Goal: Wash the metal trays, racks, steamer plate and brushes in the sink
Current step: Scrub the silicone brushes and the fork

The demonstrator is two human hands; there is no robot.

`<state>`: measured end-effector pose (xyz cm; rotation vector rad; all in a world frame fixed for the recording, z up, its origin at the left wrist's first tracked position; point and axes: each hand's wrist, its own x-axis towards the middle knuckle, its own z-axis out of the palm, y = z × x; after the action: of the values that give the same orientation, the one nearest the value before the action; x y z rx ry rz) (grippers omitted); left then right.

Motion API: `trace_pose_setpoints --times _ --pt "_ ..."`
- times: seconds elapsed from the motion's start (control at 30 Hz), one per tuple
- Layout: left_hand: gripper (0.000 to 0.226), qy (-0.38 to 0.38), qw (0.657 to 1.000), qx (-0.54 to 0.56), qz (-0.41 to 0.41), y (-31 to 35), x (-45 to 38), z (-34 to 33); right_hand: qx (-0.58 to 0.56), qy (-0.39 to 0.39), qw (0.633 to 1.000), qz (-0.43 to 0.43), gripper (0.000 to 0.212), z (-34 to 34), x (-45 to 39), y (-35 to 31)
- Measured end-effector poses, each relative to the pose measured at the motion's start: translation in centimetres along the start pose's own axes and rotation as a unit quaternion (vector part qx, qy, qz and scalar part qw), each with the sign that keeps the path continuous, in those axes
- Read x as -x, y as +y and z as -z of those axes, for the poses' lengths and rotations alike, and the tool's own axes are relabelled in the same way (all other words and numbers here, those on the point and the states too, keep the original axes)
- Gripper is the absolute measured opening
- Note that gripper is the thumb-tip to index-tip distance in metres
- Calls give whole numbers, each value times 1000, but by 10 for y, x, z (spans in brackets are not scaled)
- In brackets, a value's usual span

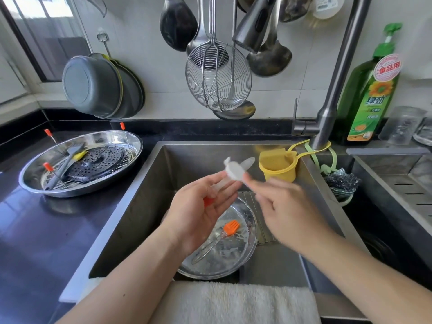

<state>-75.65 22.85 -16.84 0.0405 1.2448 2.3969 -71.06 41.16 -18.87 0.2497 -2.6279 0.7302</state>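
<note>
Over the sink (149,183), my left hand (198,211) holds a clear-handled brush (231,175) with a red end and a white round part near its top. My right hand (280,202) pinches the same brush at its white head; the hand is blurred. Below them a round metal tray (245,251) lies in the sink with an orange silicone brush (230,226) in it. On the left counter a second metal tray (131,141) holds a dark perforated steamer plate (100,160), a wire rack with orange tips (48,166) and a grey and yellow brush (70,157).
The faucet (332,99) stands at the back right with its spray head (254,26) overhead. A yellow sponge cup (278,168), green detergent bottle (371,90), scourer (341,181), hanging skimmer (218,78), ladles and pots (93,87) surround the sink. A white towel (233,302) covers the front edge.
</note>
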Motion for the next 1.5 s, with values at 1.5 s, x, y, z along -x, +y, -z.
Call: trace_pose_setpoints --times 1.5 --pt "49 10 1000 -21 -7 1 -2 5 19 41 997 -57 55 12 -17 14"
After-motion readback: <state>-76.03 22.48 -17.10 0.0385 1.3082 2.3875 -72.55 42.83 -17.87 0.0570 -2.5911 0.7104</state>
